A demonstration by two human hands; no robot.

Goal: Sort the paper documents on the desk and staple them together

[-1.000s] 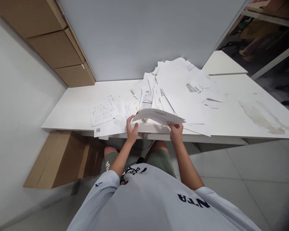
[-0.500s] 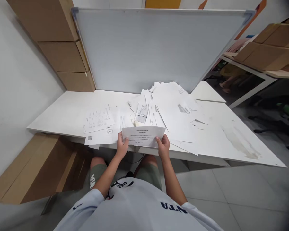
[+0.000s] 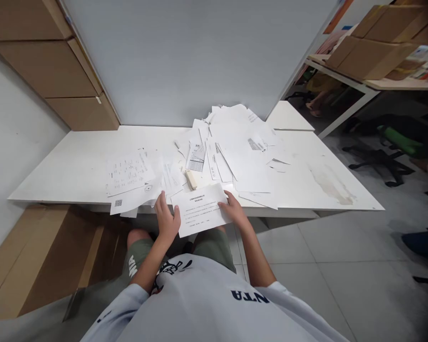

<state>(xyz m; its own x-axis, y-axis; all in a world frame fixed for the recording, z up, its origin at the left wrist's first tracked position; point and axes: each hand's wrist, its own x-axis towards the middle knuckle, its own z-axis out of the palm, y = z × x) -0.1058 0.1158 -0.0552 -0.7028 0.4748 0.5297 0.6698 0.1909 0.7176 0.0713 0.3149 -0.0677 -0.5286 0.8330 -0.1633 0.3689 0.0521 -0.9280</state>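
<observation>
On the far left, brown cardboard boxes are stacked against the wall, and another cardboard box is seen below, partly tucked under the white desk. Next along, a sheet covered with small writing is laid on the desktop, overlapped with a QR-code sheet whose corner is pushed out past the front edge. Right beside it comes the left hand: its fingers are spread, its thumb is held apart, and nothing is seen clasped; whether the thumb is pressed to the neighbouring paper cannot be told.

And here, in the middle, is the printed sheet, tilted and held up at the desk's front edge, partly over the lap. Just behind it a beige stapler-like object is left on the desktop, below the tall whiteboard. The printed sheet's right edge is pinched by the right hand, with the thumb laid over the front.

Beyond, loose white papers are heaped up, some overlapped, some skewed. Further right, the desktop is marked by a greyish stain. Finally, a second table is loaded with cartons, and a green-seated swivel chair is parked below.
</observation>
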